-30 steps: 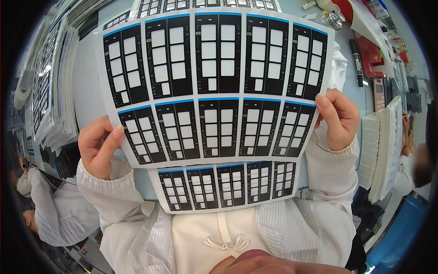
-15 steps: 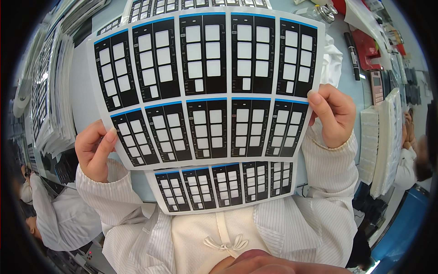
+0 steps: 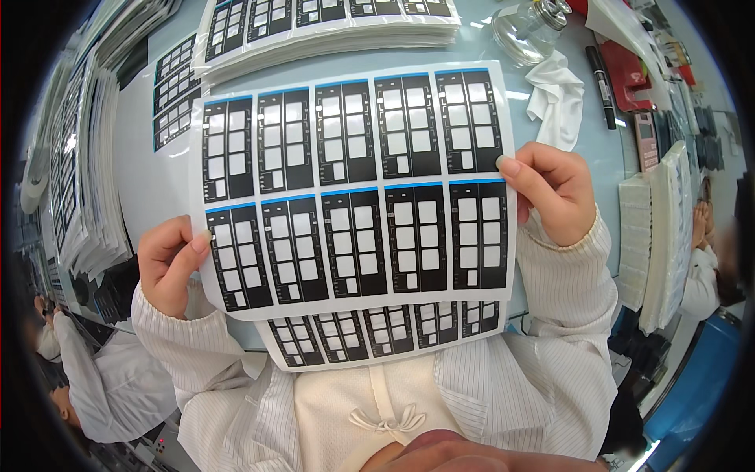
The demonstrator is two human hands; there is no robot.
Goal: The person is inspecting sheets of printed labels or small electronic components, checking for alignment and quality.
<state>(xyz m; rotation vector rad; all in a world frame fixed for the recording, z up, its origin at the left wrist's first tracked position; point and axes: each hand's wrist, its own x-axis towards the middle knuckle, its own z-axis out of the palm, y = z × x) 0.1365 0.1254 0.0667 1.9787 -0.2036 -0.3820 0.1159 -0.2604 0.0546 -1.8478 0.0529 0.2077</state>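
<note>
You held the printed sheet [image 3: 354, 189] up in front of your chest with both hands — a white sheet carrying two rows of black panels with white squares and thin blue top edges. Your left hand [image 3: 167, 263] was closed on its lower left edge, thumb lying across the front over the corner panel, fingers behind. Your right hand [image 3: 554, 189] was pinched on the right edge about halfway up, thumb tip on the front, the other fingers curled behind.

Below it, a second sheet [image 3: 385, 334] of smaller panels showed under the bottom edge, over your lap; whether either hand also held that one, I could not tell.

Handling, as a judgement: the sheet looked thin, light and flexible — it bowed a little between the grips, so it would likely flop if held by one corner. Gripping at two opposite edges, on the white margins rather than on the black panels, seemed the safe hold; the surface looked glossy, so possibly slippery and prone to fingerprints or creasing.

On the pale blue table [image 3: 149, 177] behind lay a stack of like sheets [image 3: 330, 27], a glass bottle [image 3: 528, 33], a white cloth [image 3: 557, 94] and a black marker [image 3: 602, 85]. More stacks [image 3: 86, 157] stood at your left.
</note>
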